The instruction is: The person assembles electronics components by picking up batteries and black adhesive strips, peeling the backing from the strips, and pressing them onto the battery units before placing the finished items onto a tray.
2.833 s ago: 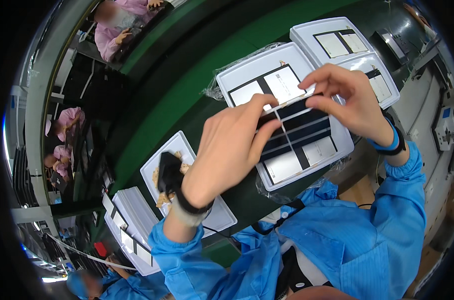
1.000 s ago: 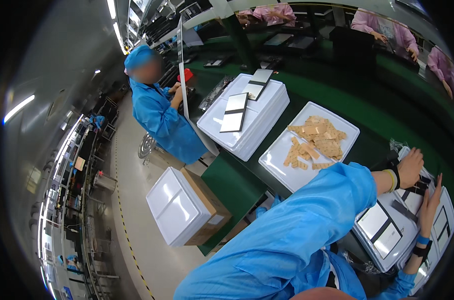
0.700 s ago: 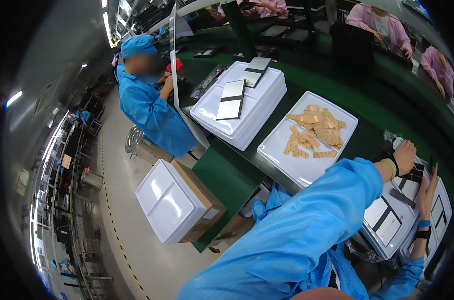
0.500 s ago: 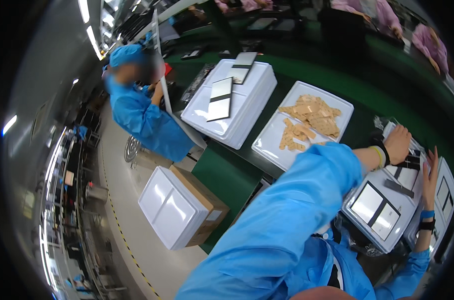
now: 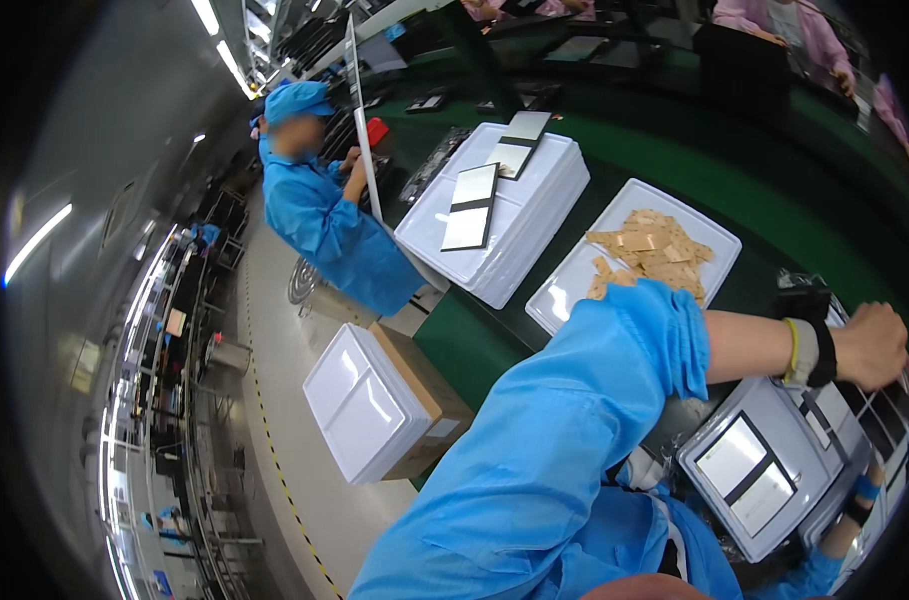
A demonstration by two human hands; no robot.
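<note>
Left hand: your left hand is at the right-hand end of the table, back upward, fingers curled; its fingertips are out of sight, so I cannot tell whether it clamps anything.
Right hand: your right hand is small and partly lost at the dark rim; I cannot tell whether its fingers are apart or pressed together.
Dark panel: the dark panel, crossed by pale lines, is between your two hands, beyond the right edge of the near white tray; which hand bears it is unclear.
Handling: it looks thin, light and fairly stiff, and its smooth face may slip; judge it fragile, hold it by opposite edges, and keep thumbs off the middle.
Near tray: a flat white pack with a black band lies towards the tray's near left corner.
Scraps: tan pieces lie heaped towards the far corner of the scrap tray, on the table to your left.
Stack: two banded packs rest on the tray stack, further left, one nearer its far edge.
Co-worker: a person in blue stands beyond that stack, at the table's left end.
</note>
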